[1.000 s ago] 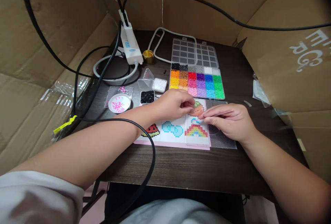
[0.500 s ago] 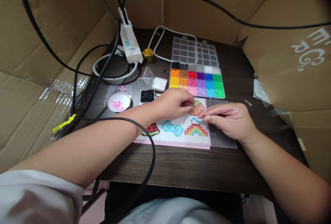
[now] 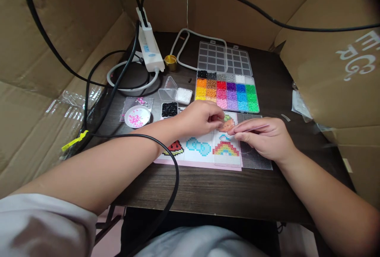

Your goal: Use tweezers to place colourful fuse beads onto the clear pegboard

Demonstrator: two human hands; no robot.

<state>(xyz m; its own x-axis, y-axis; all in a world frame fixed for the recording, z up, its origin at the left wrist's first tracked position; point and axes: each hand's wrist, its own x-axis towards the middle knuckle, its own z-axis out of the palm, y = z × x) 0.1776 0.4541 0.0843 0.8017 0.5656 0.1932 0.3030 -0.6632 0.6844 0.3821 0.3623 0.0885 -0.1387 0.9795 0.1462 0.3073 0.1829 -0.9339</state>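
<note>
Pink tweezers are pinched in my right hand, their tips pointing left over the pattern sheet. My left hand rests on the upper part of the sheet, its fingers curled in; whether they pinch anything is hidden. Between both hands lies a peach-coloured design with a green top, partly covered. Below it are a rainbow, a light blue bow and a watermelon slice. A clear pegboard extends under my right hand.
An open sorting box of coloured beads stands behind my hands. Left are boxes of black beads and white beads, and a white dish of pink beads. A black cable loops over my left forearm, near a power strip.
The whole view shifts very slightly. Both hands and the tweezers keep almost the same place over the sheet.
</note>
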